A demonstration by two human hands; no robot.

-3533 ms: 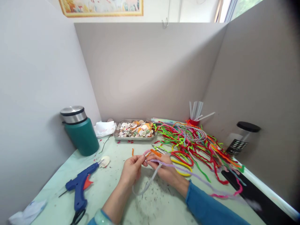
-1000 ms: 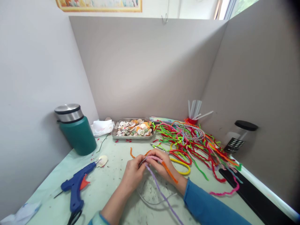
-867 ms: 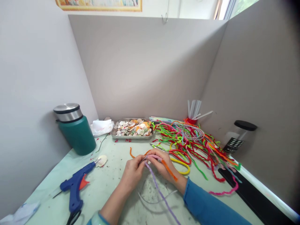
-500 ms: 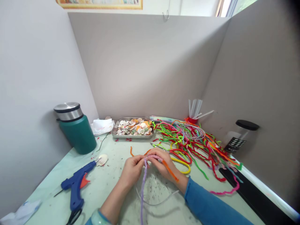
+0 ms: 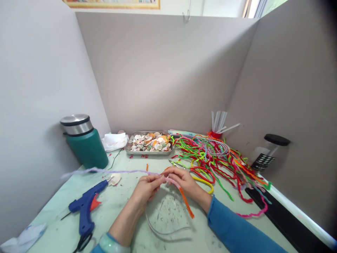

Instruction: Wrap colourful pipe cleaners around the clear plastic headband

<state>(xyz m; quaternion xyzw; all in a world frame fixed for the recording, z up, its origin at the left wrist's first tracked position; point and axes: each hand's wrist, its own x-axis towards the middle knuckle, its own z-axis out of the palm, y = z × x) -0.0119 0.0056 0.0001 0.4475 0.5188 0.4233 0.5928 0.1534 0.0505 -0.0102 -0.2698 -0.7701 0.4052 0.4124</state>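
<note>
My left hand (image 5: 146, 188) and my right hand (image 5: 185, 181) meet over the middle of the table, fingers pinched together on a bundle of pipe cleaners. A lilac pipe cleaner (image 5: 105, 171) streams out to the left from the pinch, blurred by motion. An orange pipe cleaner (image 5: 186, 203) hangs down past my right wrist. A grey wire loop (image 5: 163, 230) curves on the table below both hands. A pink fuzzy length (image 5: 172, 181) lies across my right fingers.
A heap of coloured pipe cleaners (image 5: 218, 158) spreads at the right. A metal tray of shells (image 5: 150, 143) sits at the back. A green flask (image 5: 84, 144), a blue glue gun (image 5: 85, 207), a shell (image 5: 115, 178), a black-lidded jar (image 5: 270, 151), a red cup of sticks (image 5: 217, 130).
The lilac pipe cleaner has swung from hanging down below my hands to pointing out left over the table. The orange one and my hands have stayed nearly in place.
</note>
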